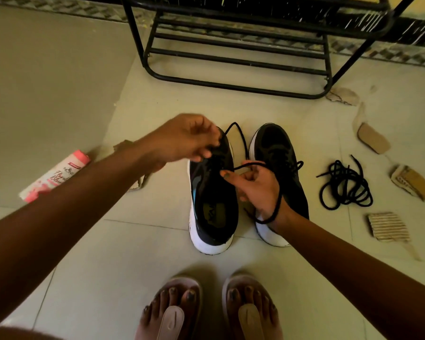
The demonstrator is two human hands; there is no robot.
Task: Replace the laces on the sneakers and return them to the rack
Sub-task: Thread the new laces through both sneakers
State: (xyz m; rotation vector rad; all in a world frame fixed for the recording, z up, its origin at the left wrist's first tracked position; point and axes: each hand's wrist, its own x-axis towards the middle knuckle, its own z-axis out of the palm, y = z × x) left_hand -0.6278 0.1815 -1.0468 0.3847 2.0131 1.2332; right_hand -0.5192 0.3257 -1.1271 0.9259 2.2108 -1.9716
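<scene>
Left hand [187, 139] and right hand [257, 186] each pinched the black lace [279, 198] — looped round that wrist. A tug might snag.

Script word "Floral", partly hidden, on the pink bottle [55, 176]

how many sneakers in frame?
2. Left sneaker stands under the left hand, which pinches the lace; right sneaker beside it, partly behind the right hand, also holding the lace. None on the rack bars in view.
</scene>
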